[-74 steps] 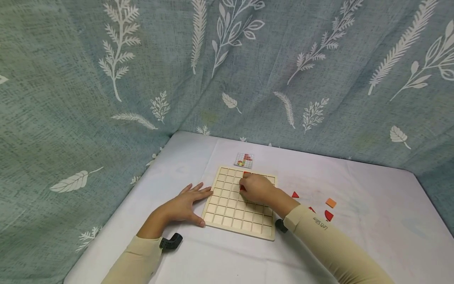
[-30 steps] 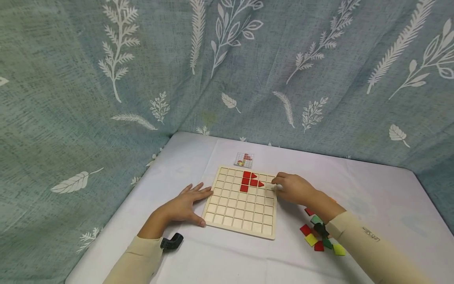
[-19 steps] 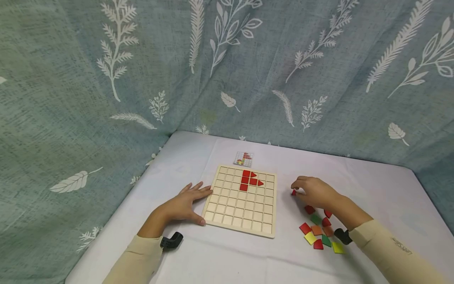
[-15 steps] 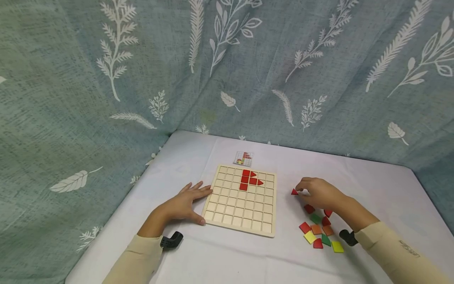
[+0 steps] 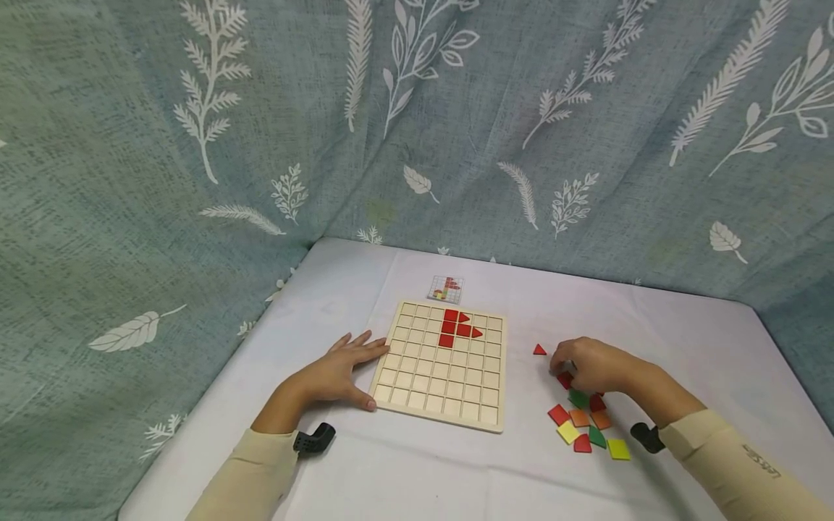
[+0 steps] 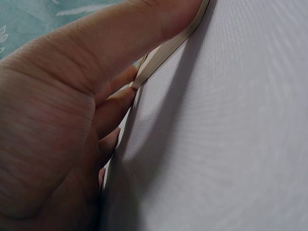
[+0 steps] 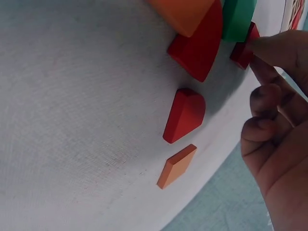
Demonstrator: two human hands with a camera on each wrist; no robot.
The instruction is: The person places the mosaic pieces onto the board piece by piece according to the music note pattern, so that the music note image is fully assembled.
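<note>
My left hand (image 5: 335,375) lies with spread fingers against the left edge of a pale wooden grid board (image 5: 430,369). Its thumb touches the board's near corner, and the left wrist view shows the fingers along the rim. My right hand (image 5: 596,364) is right of the board, over the loose pieces. Its thumb and index finger pinch a red tile (image 7: 243,53), partly covered by the thumb. Red squares (image 5: 449,328) form a column in the board's upper cells, with red triangles (image 5: 478,333) pointing right beside them.
A small pattern card (image 5: 446,289) lies behind the board. One red triangle (image 5: 539,349) sits alone between board and right hand. Nearer, several loose tiles lie together, among them a yellow square (image 5: 618,449), a green piece (image 5: 596,437) and an orange square (image 5: 578,418).
My right hand has left the board and moved right, passed the lone red triangle, which stays on the table, and come down on a red tile. The left hand stays put.
</note>
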